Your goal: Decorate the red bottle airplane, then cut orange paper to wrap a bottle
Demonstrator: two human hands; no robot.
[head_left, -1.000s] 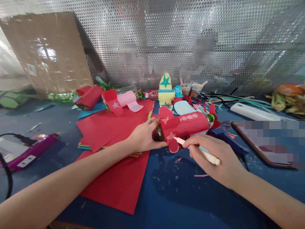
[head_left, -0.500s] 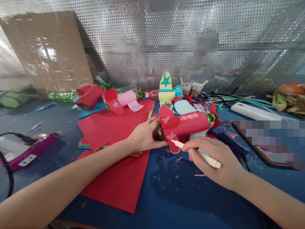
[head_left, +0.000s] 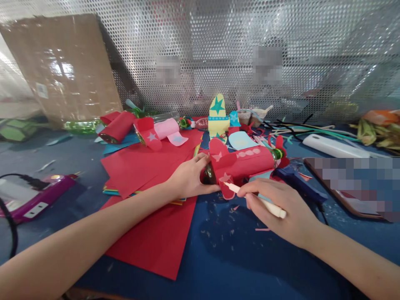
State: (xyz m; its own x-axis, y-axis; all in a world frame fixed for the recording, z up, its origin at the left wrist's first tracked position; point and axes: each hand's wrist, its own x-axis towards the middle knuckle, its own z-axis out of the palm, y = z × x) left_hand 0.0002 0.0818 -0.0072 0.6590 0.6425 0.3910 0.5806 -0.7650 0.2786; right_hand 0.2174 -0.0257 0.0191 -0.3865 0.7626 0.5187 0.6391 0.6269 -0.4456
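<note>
A green plastic bottle wrapped in red paper [head_left: 250,161] lies on its side in front of me, with red paper wings bearing pink stars. My left hand [head_left: 192,177] grips the bottle's bare dark-green end, thumb below and fingers above. In my right hand [head_left: 279,204] is a cream-coloured marker pen [head_left: 271,207], pinched between thumb and fingers. Its tip meets the lower wing [head_left: 228,191] beside the pink star. Under my left wrist spreads a pile of red paper sheets [head_left: 150,246].
Behind are more paper-covered bottles [head_left: 165,129] and a yellow paper piece with a green star [head_left: 218,110]. A purple power strip [head_left: 46,198] lies left; a blue glue gun [head_left: 301,185], a white stick-like device [head_left: 334,146] and a tablet-like device [head_left: 350,191] lie right. A cardboard sheet [head_left: 65,75] leans at back left.
My right hand and the marker have shifted very slightly left, the tip still at the wing's star. The left hand and the bottle stay in place.
</note>
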